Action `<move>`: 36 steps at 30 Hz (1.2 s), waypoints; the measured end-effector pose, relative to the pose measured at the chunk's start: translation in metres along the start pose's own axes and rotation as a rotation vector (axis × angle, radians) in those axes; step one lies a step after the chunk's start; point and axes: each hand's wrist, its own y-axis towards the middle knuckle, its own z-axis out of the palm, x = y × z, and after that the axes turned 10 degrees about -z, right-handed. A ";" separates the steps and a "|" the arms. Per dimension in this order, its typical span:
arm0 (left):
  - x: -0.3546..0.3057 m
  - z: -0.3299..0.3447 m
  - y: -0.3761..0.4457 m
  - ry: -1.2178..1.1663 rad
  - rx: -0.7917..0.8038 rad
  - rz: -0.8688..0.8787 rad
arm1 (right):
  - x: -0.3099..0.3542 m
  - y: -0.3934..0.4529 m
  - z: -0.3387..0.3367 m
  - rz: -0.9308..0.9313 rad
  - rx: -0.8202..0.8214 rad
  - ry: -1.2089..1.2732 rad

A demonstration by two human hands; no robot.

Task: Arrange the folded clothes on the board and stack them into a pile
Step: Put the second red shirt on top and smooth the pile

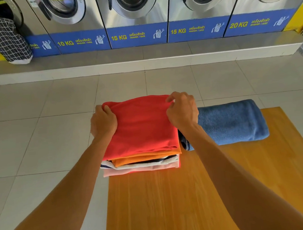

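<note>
A folded red garment [142,125] lies on top of a pile at the far left corner of the wooden board [202,193]. Under it show an orange piece [144,158], a striped white piece [142,164] and a pink piece [139,169]. My left hand [103,120] grips the red garment's far left corner. My right hand [182,109] pinches its far right corner. A folded blue towel [232,123] lies on the board just right of the pile, touching my right forearm.
The board rests on a pale tiled floor. A row of steel washing machines [134,13] stands on a raised step beyond. A black checked laundry bag [6,42] sits at the far left.
</note>
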 end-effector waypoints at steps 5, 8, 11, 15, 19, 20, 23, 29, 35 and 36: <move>-0.016 0.008 -0.012 0.188 -0.158 0.555 | 0.039 -0.008 0.023 -0.371 -0.086 -0.020; -0.002 0.030 -0.026 0.412 0.048 0.569 | 0.040 -0.026 0.054 -0.430 0.259 -0.188; 0.010 0.041 -0.024 0.469 0.086 0.469 | 0.027 -0.031 0.069 -0.412 0.365 -0.322; 0.011 0.045 -0.022 0.540 0.057 0.483 | 0.026 -0.029 0.073 -0.383 0.402 -0.322; 0.015 0.045 -0.023 0.458 0.097 0.445 | 0.014 -0.031 0.067 -0.406 0.417 -0.300; 0.013 0.044 -0.024 0.446 0.108 0.429 | 0.008 -0.029 0.062 -0.368 0.423 -0.308; 0.003 0.040 -0.029 0.493 0.151 0.389 | -0.008 -0.021 0.039 -0.133 0.488 -0.269; -0.026 0.026 -0.038 0.575 0.061 0.533 | -0.006 -0.026 -0.008 0.136 0.189 -0.072; -0.017 0.049 -0.057 0.471 0.172 0.445 | -0.017 -0.074 0.017 0.271 0.297 0.094; -0.016 0.051 -0.056 0.474 0.167 0.445 | -0.019 -0.079 0.019 0.267 0.250 0.162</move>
